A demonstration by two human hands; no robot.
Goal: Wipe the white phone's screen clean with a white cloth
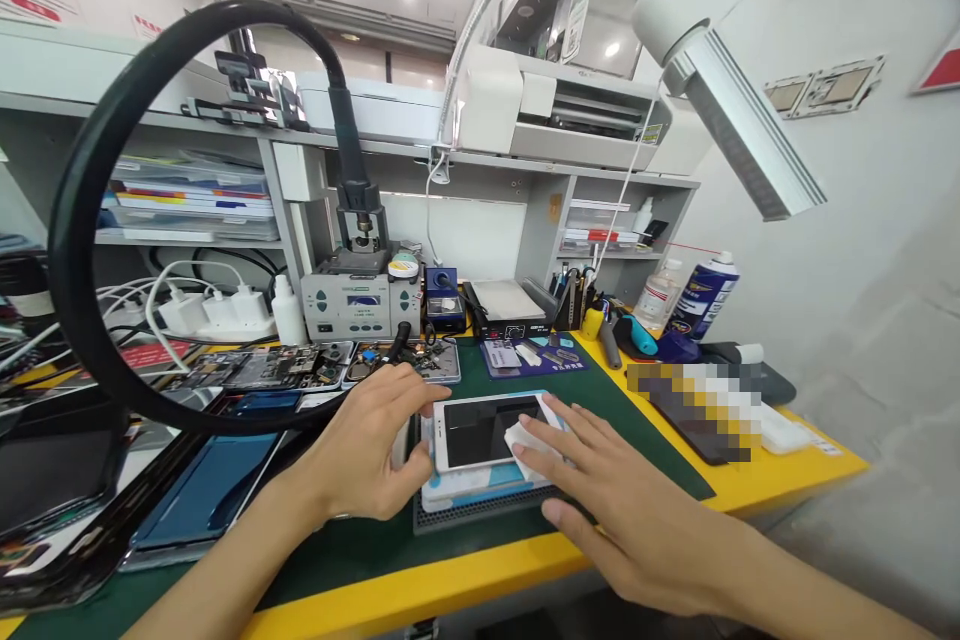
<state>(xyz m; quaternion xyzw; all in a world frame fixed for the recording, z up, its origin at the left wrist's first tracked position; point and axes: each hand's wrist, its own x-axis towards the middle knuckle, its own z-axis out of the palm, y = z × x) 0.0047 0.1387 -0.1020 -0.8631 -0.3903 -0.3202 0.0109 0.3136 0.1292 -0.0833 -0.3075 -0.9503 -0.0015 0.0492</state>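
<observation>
A white smartphone [471,432] with a dark screen lies face up on a blue-and-white pad [457,492], which rests on a dark ribbed mat [480,517]. My left hand [373,442] is at the phone's left end, thumb and forefinger bent around that edge to steady it. Over the right end of the screen, my right hand [600,480] presses a folded white tissue [523,440] under its fingertips, with the fingers stretched forward and the thumb off to the near side. The hand covers part of the tissue and the phone's right edge.
Opened phones [277,367] and a blue phone back panel [202,480] lie on the left. A black hose [71,210] arches over them from the rework station [360,305]. A spray can [705,295] and a bottle [658,295] stand back right; a lamp [750,120] hangs above.
</observation>
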